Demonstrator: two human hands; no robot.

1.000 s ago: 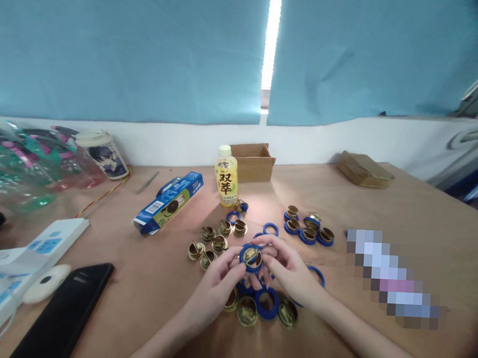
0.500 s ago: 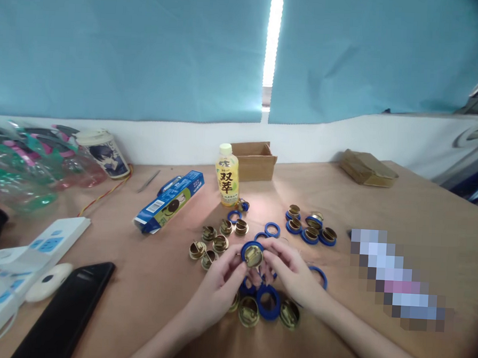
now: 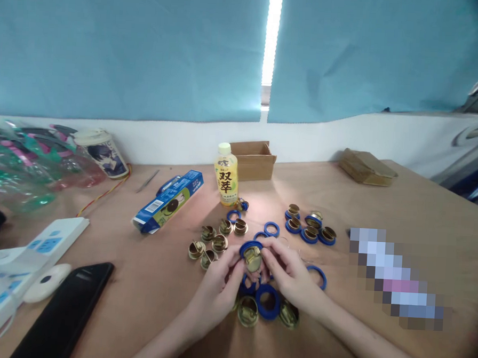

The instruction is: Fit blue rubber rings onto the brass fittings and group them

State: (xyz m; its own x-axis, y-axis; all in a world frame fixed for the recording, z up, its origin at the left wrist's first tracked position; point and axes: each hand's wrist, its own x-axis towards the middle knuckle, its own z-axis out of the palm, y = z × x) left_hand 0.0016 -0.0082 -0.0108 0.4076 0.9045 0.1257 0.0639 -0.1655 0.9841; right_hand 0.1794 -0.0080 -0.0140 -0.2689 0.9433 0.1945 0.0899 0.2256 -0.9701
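Between my two hands is a round brass-coloured piece with a blue ring around its far edge. My left hand pinches its left side, and my right hand grips the right side. Some fingertips are hidden beneath it. Just below my hands, more brass pieces lie around a loose blue ring. To the left rests a group of several brass pieces without rings. At the right, several brass pieces fitted with blue rings are grouped. Another loose blue ring lies beyond my hands.
A yellow drink bottle stands before an open cardboard box. Left of it lies a blue carton. A black phone, a power strip and spray bottles occupy the left side. A brown package sits back right.
The brass piece has tilted in my hands, so its blue ring looks flatter and more brass shows below it. Both hands keep their grip in nearly the same place.
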